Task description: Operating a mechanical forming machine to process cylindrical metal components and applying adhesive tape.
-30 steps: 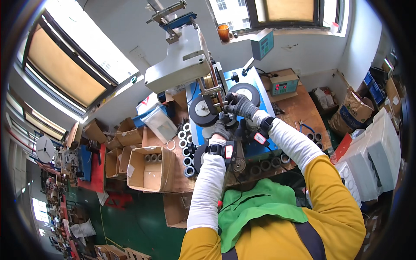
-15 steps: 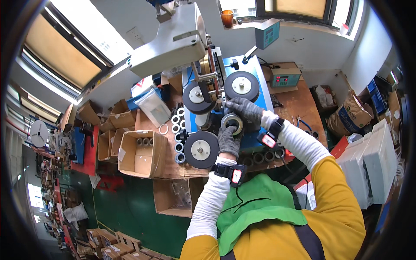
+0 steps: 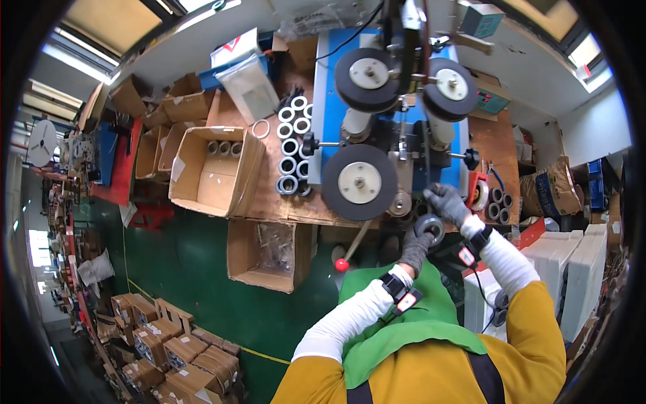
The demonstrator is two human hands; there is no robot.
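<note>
Gripping a small round grey metal roll (image 3: 431, 227) between them, your two gloved hands met just below the blue winding machine with three black wheels (image 3: 330, 87). Your left hand (image 3: 414, 248), in a grey glove, closed on the roll from underneath. Your right hand (image 3: 445, 203), also grey-gloved, closed on it from above. The roll sat at the machine's lower edge, just right of the largest black wheel (image 3: 359, 182). To the left of the machine, a cluster of grey metal rings (image 3: 291, 155) stood on the brown wooden bench (image 3: 269, 202). Further left of the machine lay an open brown cardboard box (image 3: 215, 172). Right of the machine, more dark rings (image 3: 498, 202) rested near a red-and-white tape dispenser (image 3: 478, 192).
</note>
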